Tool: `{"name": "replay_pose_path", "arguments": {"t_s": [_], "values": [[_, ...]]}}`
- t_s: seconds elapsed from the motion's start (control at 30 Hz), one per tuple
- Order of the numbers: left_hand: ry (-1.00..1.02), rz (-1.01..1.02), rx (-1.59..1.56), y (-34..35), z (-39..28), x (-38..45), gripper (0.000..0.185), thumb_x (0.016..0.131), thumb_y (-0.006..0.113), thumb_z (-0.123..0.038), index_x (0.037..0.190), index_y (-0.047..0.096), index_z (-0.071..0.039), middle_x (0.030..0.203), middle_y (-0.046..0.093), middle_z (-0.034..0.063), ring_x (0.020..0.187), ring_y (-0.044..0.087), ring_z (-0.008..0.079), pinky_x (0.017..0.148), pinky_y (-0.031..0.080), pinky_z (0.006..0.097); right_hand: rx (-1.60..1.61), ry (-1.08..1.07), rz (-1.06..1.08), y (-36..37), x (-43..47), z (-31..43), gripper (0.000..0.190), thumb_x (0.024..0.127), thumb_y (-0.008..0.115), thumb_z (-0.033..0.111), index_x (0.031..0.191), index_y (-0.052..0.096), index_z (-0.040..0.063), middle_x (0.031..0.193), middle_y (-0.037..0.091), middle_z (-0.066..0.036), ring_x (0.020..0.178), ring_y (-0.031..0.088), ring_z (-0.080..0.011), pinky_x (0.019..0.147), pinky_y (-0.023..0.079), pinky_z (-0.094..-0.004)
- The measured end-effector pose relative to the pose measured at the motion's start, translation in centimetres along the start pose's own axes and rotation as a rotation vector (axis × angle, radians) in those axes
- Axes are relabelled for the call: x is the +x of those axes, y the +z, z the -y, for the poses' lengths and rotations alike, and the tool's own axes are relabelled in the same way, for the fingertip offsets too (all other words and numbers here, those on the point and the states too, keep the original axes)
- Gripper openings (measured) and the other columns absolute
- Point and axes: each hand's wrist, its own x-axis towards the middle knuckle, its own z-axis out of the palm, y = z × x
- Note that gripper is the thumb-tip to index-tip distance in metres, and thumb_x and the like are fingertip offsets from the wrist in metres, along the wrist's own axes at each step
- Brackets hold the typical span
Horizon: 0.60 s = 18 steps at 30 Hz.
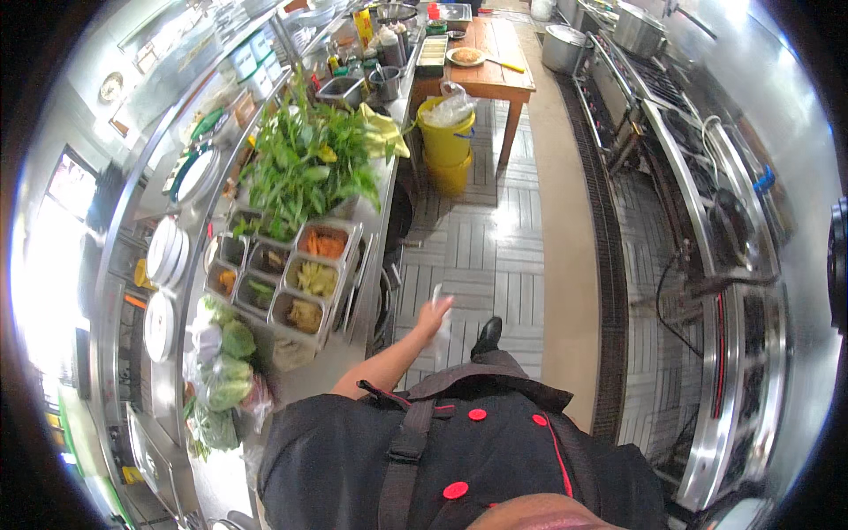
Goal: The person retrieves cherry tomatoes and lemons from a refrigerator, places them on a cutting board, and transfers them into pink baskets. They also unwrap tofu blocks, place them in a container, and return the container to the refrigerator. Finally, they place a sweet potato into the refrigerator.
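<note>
Over the tiled floor (515, 242), in front of my body, my left hand (432, 319) is closed around a thin whitish object (437, 293). Blur hides what kind of object it is. A pale, see-through part of it seems to hang below the fist. My right hand is out of view. To the left of my arm is a steel counter with metal food pans, among them one of shredded orange vegetable (323, 244), one of pale green slices (316, 278) and one of a yellowish food (305, 314). Beyond the pans lies a large heap of leafy greens (311, 156).
Bagged green vegetables (228, 377) and stacked white plates (161, 326) line the left side. Ahead, stacked yellow buckets (445, 142) stand beside a wooden table (503, 40) bearing a plate of food (466, 56). A stove (689, 142) and a large pot (563, 50) are on the right.
</note>
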Motion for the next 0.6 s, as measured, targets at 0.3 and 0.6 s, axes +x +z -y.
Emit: {"name": "replay_pose_path", "arguments": {"t_s": [0.3, 0.6], "values": [[-0.045, 0.087, 0.131, -6.0, 7.9, 13.4, 0.056, 0.106, 0.041, -0.052, 0.116, 0.070, -0.005, 0.099, 0.070, 0.0230, 0.098, 0.068, 0.0330, 0.090, 0.049, 0.0490, -0.302, -0.765, 0.011, -11.0, 14.5, 49.3, 0.046, 0.088, 0.065, 0.027, 0.128, 0.062, 0.003, 0.113, 0.072, -0.021, 0.107, 0.068, -0.0353, 0.094, 0.052, -0.0446], [0.228, -0.301, 0.319, 3.9, -21.2, 52.7, 0.031, 0.100, 0.059, -0.033, 0.107, 0.070, -0.005, 0.095, 0.071, 0.0178, 0.092, 0.069, 0.0342, 0.081, 0.052, 0.0436, -0.261, -0.792, 0.002, -17.2, 21.5, 77.6, 0.042, 0.087, 0.066, 0.023, 0.125, 0.066, 0.004, 0.107, 0.073, -0.019, 0.102, 0.070, -0.0330, 0.089, 0.054, -0.0418]]}}
